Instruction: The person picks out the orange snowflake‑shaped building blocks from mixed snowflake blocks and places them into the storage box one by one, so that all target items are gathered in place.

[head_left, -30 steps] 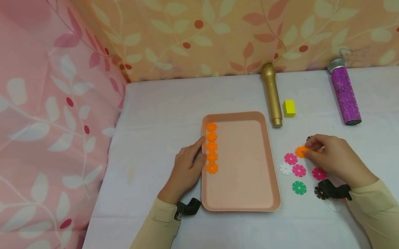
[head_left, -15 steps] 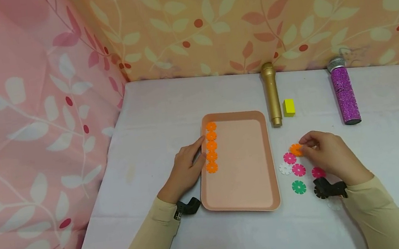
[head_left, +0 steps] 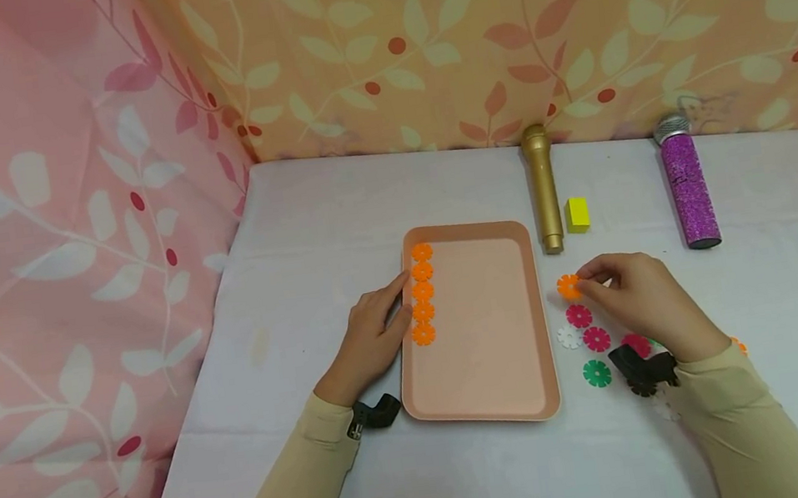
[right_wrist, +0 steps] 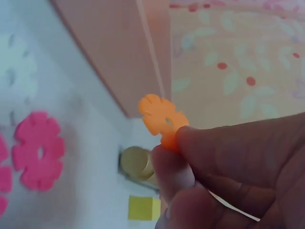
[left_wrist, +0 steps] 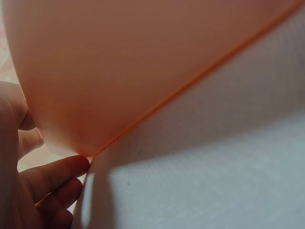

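In the head view my left hand (head_left: 366, 342) holds the left side of a peach tray (head_left: 497, 419), index fingertip and thumb at its rim. The left wrist view shows other fingers (left_wrist: 62, 176) against the tray's outer wall (left_wrist: 105, 86). My right hand (head_left: 652, 304) pinches an orange notched disc (head_left: 568, 287) between thumb and finger, just off the tray's right side; the right wrist view shows this orange disc (right_wrist: 159, 117) tilted. Several orange discs (head_left: 423, 311) form a column along the tray's left inside. Pink discs (head_left: 579, 316) lie below the held one.
A white disc (head_left: 569, 337), a green disc (head_left: 597, 373) and others lie right of the tray, some partly hidden under my right wrist. Beyond stand or lie a gold microphone (head_left: 545, 192), a yellow block (head_left: 577, 215) and a purple glitter microphone (head_left: 690, 190).
My right hand has moved left and slightly away from me with the orange disc, from over the loose discs toward the tray. The left hand and tray have stayed put.
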`<state>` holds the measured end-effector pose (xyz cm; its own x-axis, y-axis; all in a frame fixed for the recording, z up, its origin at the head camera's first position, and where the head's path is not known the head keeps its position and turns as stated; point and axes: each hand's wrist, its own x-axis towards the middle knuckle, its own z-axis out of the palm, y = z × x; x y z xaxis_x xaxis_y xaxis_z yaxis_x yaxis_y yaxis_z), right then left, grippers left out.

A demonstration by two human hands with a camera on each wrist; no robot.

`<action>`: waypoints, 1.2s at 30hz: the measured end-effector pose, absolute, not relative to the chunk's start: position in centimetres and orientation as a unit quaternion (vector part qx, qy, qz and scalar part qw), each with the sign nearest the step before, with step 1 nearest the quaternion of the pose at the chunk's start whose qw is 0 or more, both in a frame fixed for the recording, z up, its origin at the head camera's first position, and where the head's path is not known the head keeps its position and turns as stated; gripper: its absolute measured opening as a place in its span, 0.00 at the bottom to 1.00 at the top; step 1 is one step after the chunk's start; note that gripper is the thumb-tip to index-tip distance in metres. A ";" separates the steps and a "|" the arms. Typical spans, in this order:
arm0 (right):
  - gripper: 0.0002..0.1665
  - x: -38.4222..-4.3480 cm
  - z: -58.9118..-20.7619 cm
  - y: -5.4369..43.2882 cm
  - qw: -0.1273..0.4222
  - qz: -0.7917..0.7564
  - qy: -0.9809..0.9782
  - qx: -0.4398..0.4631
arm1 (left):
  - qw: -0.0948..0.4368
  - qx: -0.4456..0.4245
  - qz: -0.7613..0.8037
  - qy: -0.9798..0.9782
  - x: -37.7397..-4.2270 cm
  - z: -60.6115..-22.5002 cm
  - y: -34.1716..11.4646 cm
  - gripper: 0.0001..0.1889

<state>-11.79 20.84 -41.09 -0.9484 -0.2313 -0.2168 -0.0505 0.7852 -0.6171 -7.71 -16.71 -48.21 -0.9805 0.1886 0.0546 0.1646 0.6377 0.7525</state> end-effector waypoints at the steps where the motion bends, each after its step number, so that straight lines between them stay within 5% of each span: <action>1: 0.18 -11.8 -41.0 20.7 0.141 -0.321 0.934 -0.075 | 0.015 0.097 0.415 0.905 -7.7 -48.2 -16.7 0.29; 27: 0.07 -11.8 -40.2 14.5 0.136 -0.388 0.901 -0.141 | 0.019 0.094 0.407 0.908 -7.8 -48.4 -16.7 0.29; 36: 0.04 -11.3 -40.9 11.8 0.180 -0.398 0.879 -0.192 | 0.019 0.089 0.407 0.909 -7.8 -48.2 -16.7 0.29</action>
<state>-11.31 11.79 -40.90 -0.8616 -0.4807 -0.1628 -0.1943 0.6089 -0.7691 -7.77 -16.68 -48.23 -0.9834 0.1774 0.0390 0.1472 0.6526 0.7433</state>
